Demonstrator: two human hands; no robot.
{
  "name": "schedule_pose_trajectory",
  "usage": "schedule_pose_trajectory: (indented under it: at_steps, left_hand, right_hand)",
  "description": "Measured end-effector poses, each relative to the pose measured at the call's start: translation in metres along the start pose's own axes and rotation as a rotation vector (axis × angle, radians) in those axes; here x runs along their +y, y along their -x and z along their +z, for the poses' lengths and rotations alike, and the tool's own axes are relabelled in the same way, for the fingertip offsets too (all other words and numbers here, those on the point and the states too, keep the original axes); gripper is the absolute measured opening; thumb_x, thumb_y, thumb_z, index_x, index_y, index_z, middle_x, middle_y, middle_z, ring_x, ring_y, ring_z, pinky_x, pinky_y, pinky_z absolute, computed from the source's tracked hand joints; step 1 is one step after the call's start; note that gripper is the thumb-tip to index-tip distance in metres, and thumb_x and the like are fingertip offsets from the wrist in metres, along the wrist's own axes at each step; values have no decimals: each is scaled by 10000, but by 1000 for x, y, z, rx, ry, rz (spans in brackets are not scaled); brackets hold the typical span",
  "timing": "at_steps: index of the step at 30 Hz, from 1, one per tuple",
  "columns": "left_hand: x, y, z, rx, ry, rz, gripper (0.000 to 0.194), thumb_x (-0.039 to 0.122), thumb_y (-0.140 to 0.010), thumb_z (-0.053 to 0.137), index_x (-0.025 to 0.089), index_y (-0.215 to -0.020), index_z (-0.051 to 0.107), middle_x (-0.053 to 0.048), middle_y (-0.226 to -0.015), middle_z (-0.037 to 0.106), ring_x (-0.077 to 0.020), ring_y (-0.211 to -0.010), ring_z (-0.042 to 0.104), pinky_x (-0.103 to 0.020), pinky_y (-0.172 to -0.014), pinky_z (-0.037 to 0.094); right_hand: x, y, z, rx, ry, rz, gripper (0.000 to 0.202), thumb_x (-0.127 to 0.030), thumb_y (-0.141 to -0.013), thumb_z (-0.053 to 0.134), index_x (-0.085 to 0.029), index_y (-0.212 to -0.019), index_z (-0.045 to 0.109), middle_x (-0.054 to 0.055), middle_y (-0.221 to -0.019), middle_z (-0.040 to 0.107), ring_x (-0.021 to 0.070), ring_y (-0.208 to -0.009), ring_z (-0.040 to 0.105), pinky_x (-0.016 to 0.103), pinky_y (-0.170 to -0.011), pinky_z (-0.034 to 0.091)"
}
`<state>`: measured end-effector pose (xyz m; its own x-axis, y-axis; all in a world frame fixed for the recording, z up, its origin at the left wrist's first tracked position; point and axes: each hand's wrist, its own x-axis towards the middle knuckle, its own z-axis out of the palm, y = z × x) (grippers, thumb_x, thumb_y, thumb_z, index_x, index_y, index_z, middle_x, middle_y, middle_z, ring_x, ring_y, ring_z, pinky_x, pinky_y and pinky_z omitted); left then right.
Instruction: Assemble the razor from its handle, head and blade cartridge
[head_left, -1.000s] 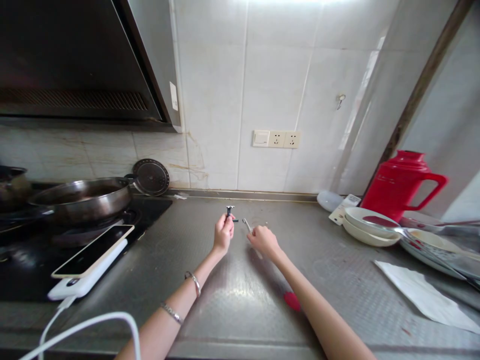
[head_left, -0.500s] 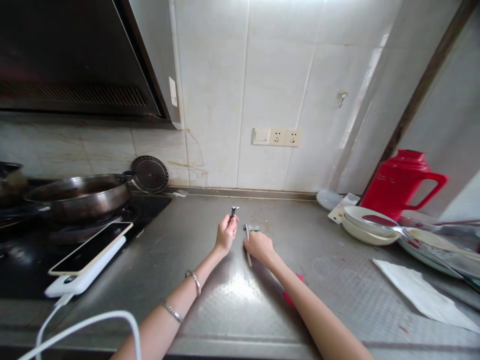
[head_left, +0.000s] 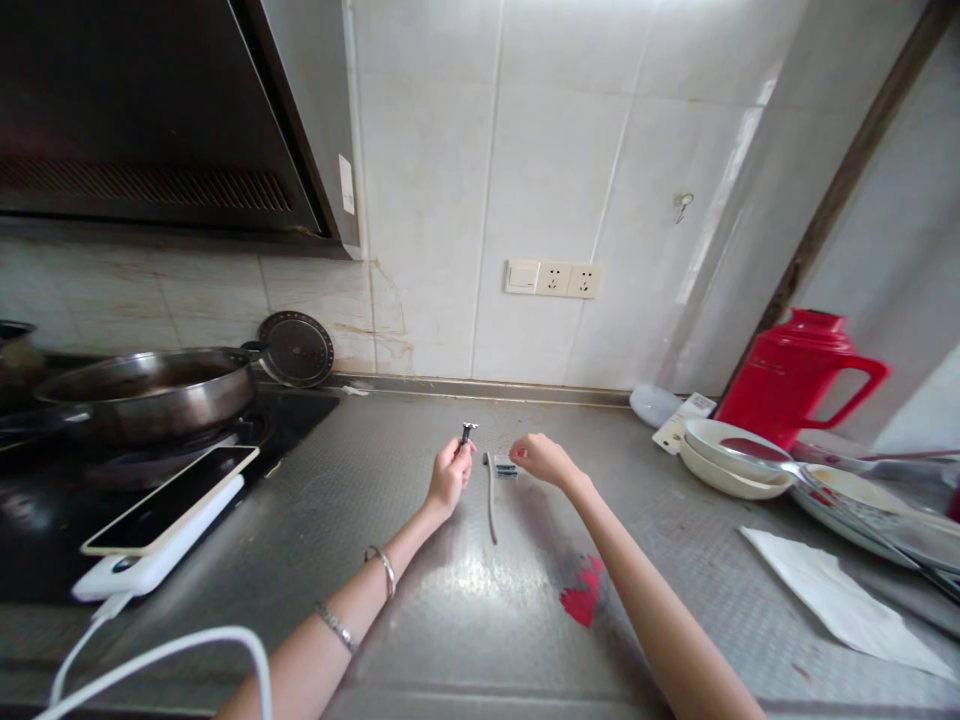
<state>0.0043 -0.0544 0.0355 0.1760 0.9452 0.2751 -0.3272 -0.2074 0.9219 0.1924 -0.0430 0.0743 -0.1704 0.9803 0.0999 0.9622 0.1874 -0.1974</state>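
My left hand (head_left: 448, 478) is closed around a small tool with a dark handle and a silvery T-shaped head (head_left: 469, 430), like a razor; it points up and away from me. My right hand (head_left: 547, 459) hovers just right of a small clear case (head_left: 507, 468) with dark strips in it. Its fingers are curled together, and whatever they hold, if anything, is hidden. Between my hands a thin pale stick (head_left: 492, 500) with a dark far end lies lengthwise on the metal counter (head_left: 420, 620).
Left: a pan (head_left: 157, 395) on the stove, a phone (head_left: 172, 500) on a white power bank (head_left: 161, 560) with a cable. Right: a red thermos (head_left: 795, 375), stacked bowls (head_left: 735, 480), white paper (head_left: 840, 595). A jagged red piece (head_left: 583, 595) lies by my right forearm.
My right hand has lifted off the stick and case and moved slightly right and away, uncovering both. My left hand stays nearly in place with the tool.
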Motion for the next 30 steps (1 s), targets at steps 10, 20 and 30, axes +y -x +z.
schedule_pose_trajectory:
  at_steps: [10,20,30]
  left_hand:
    - [-1,0,1,9,21,-11,325,481,-737,567,172,-760,470,110,-470,297,-20,-329,202,-149,-316,146]
    - [0,0,2,9,31,-11,335,492,-729,572,175,-759,468,113,-465,277,-24,-330,200,-152,-314,142]
    - [-2,0,1,8,20,-11,326,487,-739,564,176,-756,467,110,-464,295,-23,-328,200,-155,-315,147]
  right_hand:
    - [6,-9,26,-30,26,-126,277,-241,-820,446,-239,-925,701,62,-1024,669,171,-932,603,214,-725,405]
    - [8,-4,30,8,28,-107,259,-262,-847,454,-232,-922,700,62,-1016,675,175,-933,606,212,-725,406]
    - [12,-4,38,58,-27,-66,269,-266,-866,428,-190,-889,685,77,-943,686,175,-884,613,211,-709,393]
